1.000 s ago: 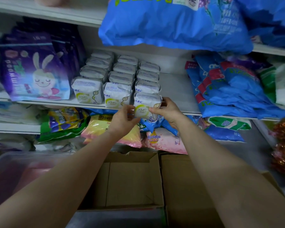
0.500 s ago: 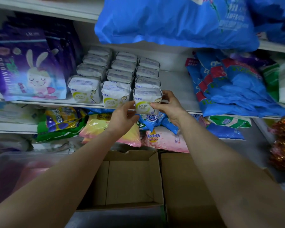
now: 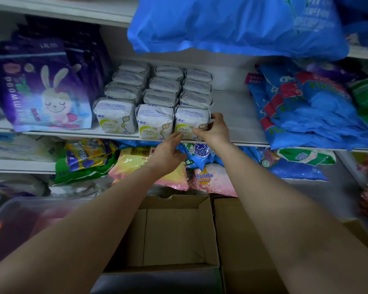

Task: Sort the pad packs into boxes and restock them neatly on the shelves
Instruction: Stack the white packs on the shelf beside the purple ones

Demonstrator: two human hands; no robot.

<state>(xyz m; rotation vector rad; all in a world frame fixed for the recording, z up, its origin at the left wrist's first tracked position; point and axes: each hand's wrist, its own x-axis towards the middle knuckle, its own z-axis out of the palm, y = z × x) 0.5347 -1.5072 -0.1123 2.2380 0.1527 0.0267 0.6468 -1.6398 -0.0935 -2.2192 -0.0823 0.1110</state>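
Note:
White pad packs (image 3: 157, 96) stand in three rows on the middle shelf (image 3: 238, 115). The front pack of the right row (image 3: 189, 119) sits at the shelf's front edge beside its neighbour. My right hand (image 3: 214, 132) grips its right side, thumb on the front face and fingers round the side. My left hand (image 3: 168, 150) is just below, its straight fingertips touching the pack's lower front edge. Two open cardboard boxes, one in the middle (image 3: 174, 230) and one to its right (image 3: 244, 240), stand below my arms.
Purple bunny-print packs (image 3: 45, 88) fill the shelf's left end, blue packs (image 3: 306, 111) its right end. A big blue bag (image 3: 232, 24) overhangs from the shelf above. Yellow, pink and blue packs (image 3: 136, 164) crowd the lower shelf. A clear plastic bin (image 3: 19, 219) stands at lower left.
The pack was lifted from below the shelf edge and set on the shelf at the front of the right row. My left hand let go and slid to its lower edge.

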